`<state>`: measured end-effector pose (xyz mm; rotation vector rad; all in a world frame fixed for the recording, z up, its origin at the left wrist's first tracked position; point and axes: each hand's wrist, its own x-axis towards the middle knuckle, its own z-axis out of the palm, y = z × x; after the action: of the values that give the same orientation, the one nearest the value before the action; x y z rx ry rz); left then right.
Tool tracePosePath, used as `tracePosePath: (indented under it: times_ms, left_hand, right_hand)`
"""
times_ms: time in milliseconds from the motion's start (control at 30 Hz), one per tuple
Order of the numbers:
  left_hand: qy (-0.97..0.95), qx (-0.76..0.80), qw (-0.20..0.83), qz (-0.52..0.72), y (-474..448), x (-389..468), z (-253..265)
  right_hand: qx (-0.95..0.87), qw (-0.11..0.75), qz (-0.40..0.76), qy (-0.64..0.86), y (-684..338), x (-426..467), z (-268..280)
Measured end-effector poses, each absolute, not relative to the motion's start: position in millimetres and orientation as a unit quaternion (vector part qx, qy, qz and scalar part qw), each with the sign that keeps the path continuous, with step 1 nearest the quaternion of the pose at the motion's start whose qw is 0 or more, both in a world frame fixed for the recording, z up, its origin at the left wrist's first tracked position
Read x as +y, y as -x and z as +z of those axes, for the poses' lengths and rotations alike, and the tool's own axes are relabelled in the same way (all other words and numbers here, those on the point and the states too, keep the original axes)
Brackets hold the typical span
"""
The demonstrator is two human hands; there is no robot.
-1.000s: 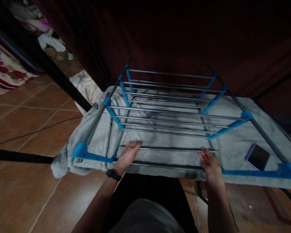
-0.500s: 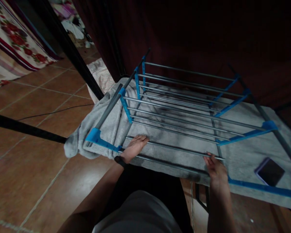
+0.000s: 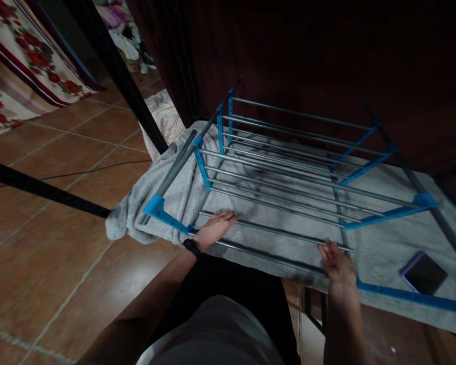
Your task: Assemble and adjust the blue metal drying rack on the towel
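a grey towel (image 3: 383, 243) covers the bench, over brown floor tiles (image 3: 53, 213) beside a dark curtain (image 3: 307, 56). a drying rack (image 3: 289, 172) lies flat along the near edge. the left hand (image 3: 215, 228) and right hand (image 3: 338, 263) each curl around the rack's nearest rod. a phone (image 3: 423, 274) lies near the right corner. since a moment ago the hands have kept their hold; only the view has shifted slightly.

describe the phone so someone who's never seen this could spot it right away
Start at the drying rack with blue brackets, draped with a grey towel. Go to the near corner beyond the person's right hand. The phone lies flat on the towel: a dark glossy slab, the only loose object there.
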<state>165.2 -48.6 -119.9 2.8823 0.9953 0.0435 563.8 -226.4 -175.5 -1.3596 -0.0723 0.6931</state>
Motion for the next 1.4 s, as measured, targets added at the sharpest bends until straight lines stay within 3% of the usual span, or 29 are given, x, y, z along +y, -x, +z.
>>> tracePosePath:
  times_ms: [467,867,1100,1400]
  left_hand:
    - [-0.941,0.331,0.059,0.031,-167,-49,-117]
    - [-0.922,0.332,0.142,0.136,-152,-26,-142]
    - [-0.928,0.327,0.097,0.150,-149,-12,-154]
    - [-0.923,0.311,0.118,0.192,-150,-9,-154]
  right_hand:
    - [-0.018,0.708,0.334,0.622,-576,-216,-188]
    - [0.016,0.762,0.326,0.559,-553,-206,-159]
    - [0.046,0.782,0.307,0.541,-553,-199,-160]
    - [0.068,0.796,0.300,0.522,-552,-195,-166]
